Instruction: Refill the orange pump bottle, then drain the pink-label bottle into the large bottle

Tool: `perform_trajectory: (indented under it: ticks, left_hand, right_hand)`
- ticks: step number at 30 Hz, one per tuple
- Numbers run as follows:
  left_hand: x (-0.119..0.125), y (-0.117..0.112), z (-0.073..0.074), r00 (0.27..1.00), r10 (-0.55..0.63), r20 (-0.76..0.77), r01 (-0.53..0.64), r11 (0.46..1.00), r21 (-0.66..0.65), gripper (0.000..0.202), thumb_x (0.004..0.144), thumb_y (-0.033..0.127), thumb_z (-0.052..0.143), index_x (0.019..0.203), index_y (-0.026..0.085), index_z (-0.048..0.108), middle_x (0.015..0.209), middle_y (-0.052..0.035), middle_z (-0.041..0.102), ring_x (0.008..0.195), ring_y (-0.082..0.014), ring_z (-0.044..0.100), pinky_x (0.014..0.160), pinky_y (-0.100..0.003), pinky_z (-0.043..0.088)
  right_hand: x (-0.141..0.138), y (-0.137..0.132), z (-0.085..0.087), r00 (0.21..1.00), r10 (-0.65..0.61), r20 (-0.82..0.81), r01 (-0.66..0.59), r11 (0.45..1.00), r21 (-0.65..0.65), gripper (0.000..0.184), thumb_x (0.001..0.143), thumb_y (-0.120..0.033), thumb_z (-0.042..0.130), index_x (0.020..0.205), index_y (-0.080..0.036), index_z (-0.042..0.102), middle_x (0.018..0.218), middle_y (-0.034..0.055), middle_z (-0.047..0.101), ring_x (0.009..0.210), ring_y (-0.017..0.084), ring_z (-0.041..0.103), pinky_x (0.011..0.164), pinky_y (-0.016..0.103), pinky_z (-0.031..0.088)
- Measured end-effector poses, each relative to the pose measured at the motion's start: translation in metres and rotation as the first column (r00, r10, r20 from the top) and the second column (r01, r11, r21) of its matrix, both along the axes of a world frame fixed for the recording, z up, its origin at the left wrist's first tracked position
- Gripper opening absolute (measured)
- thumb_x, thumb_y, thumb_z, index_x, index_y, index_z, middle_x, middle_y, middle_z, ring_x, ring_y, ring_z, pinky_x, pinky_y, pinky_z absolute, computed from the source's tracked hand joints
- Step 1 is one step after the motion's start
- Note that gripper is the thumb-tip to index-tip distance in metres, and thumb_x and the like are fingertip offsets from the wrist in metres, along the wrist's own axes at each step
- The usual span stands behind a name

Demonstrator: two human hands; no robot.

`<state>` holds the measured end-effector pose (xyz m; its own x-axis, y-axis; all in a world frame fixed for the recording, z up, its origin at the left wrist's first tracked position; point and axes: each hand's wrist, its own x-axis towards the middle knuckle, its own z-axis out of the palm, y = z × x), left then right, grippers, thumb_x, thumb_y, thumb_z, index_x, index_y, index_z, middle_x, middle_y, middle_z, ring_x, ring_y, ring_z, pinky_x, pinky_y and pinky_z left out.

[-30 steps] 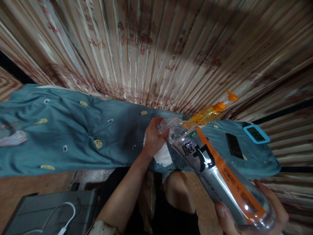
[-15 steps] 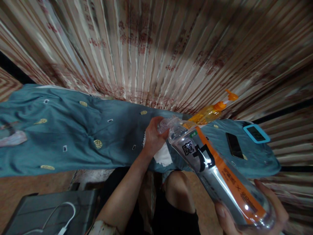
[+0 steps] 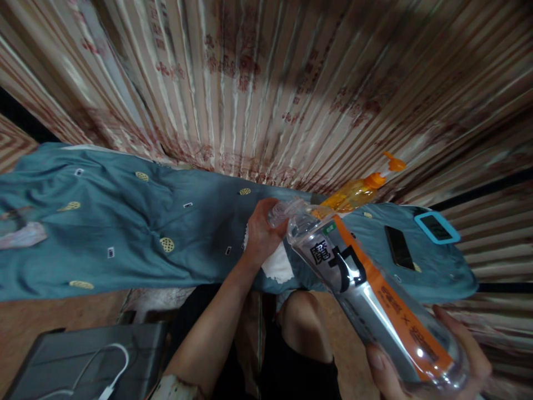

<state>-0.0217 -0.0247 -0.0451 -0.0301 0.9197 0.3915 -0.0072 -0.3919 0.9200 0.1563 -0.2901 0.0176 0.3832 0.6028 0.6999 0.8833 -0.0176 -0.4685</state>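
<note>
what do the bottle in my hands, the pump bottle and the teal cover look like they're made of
Held bottle: likely clear, glossy plastic; it's see-through at neck and base, with sharp highlights.
Pump bottle: probably smooth, translucent yellow-orange plastic, as light shows through it.
Teal cover: woven fabric by its soft creases; faint sheen, cotton or polyester unclear.

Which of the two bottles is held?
The clear plastic bottle with silver-orange label: left hand at neck, right hand at base. The yellow bottle with orange pump is not.

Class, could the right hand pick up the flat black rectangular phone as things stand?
Probably not: the right hand holds the clear orange-labelled plastic bottle, though the phone lies uncovered nearby.
</note>
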Motion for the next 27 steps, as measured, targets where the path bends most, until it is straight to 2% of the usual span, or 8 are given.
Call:
perform_trajectory:
  ticks: [2,4,5,9,15,23,27]
  left_hand:
    - [0.0,0.0,-0.001,1.0,-0.002,0.003,0.002,1.0,-0.002,0.056,0.079,0.061,0.091,0.111,0.02,0.072,0.108,-0.0093,0.081,0.103,-0.0276,0.078,0.093,-0.039,0.062]
    - [0.001,0.001,-0.002,1.0,0.0,0.003,0.0,1.0,-0.012,0.056,0.078,0.06,0.092,0.111,0.02,0.072,0.109,-0.0094,0.081,0.103,-0.0277,0.078,0.094,-0.039,0.062]
    - [0.001,0.001,-0.002,1.0,0.001,0.004,-0.001,1.0,-0.015,0.056,0.078,0.06,0.092,0.111,0.02,0.072,0.109,-0.0096,0.081,0.103,-0.0279,0.078,0.094,-0.04,0.062]
    - [0.001,0.0,-0.002,1.0,-0.006,0.008,0.006,1.0,-0.022,0.057,0.077,0.059,0.094,0.111,0.02,0.071,0.109,-0.0097,0.08,0.104,-0.0286,0.078,0.095,-0.041,0.063]
    - [0.0,0.0,0.0,1.0,-0.008,-0.005,0.008,1.0,-0.007,0.055,0.078,0.06,0.093,0.11,0.02,0.072,0.108,-0.0087,0.08,0.104,-0.0275,0.078,0.095,-0.039,0.062]
    - [0.0,0.0,0.001,1.0,-0.006,-0.008,0.006,1.0,-0.011,0.056,0.079,0.062,0.091,0.11,0.02,0.071,0.107,-0.0089,0.08,0.102,-0.0275,0.078,0.093,-0.039,0.062]
    - [-0.001,-0.001,0.002,1.0,-0.003,-0.008,0.003,1.0,-0.023,0.054,0.078,0.06,0.093,0.109,0.021,0.072,0.108,-0.0087,0.081,0.102,-0.0274,0.078,0.093,-0.039,0.062]
  right_hand:
    - [-0.001,0.005,0.003,0.996,0.073,0.044,-0.074,0.997,0.022,0.104,0.074,-0.042,0.097,0.167,-0.027,0.05,0.145,0.0155,0.066,0.123,0.041,0.068,0.099,0.061,0.059]
    - [-0.005,0.01,0.008,0.985,0.147,0.095,-0.15,0.988,0.025,0.105,0.077,-0.041,0.096,0.168,-0.023,0.048,0.137,0.015,0.069,0.11,0.034,0.071,0.084,0.047,0.062]
    - [-0.008,0.013,0.011,0.981,0.162,0.103,-0.165,0.986,0.017,0.104,0.08,-0.04,0.095,0.169,-0.021,0.045,0.134,0.0149,0.07,0.106,0.032,0.071,0.083,0.044,0.062]
    - [-0.016,0.016,0.017,0.985,0.153,0.079,-0.154,0.988,0.006,0.1,0.087,-0.043,0.09,0.171,-0.017,0.042,0.132,0.015,0.069,0.107,0.028,0.07,0.094,0.042,0.059]
    - [-0.018,0.017,0.017,0.983,0.165,0.084,-0.167,0.986,0.014,0.1,0.087,-0.044,0.091,0.17,-0.016,0.042,0.133,0.0154,0.068,0.111,0.029,0.069,0.1,0.042,0.056]
    - [-0.017,0.014,0.017,0.985,0.158,0.069,-0.158,0.987,-0.003,0.104,0.084,-0.043,0.093,0.17,-0.015,0.042,0.133,0.017,0.068,0.107,0.03,0.069,0.093,0.043,0.058]
    - [-0.018,0.014,0.017,0.989,0.139,0.051,-0.14,0.99,0.012,0.102,0.084,-0.043,0.092,0.169,-0.015,0.044,0.136,0.0175,0.067,0.112,0.031,0.069,0.098,0.044,0.057]
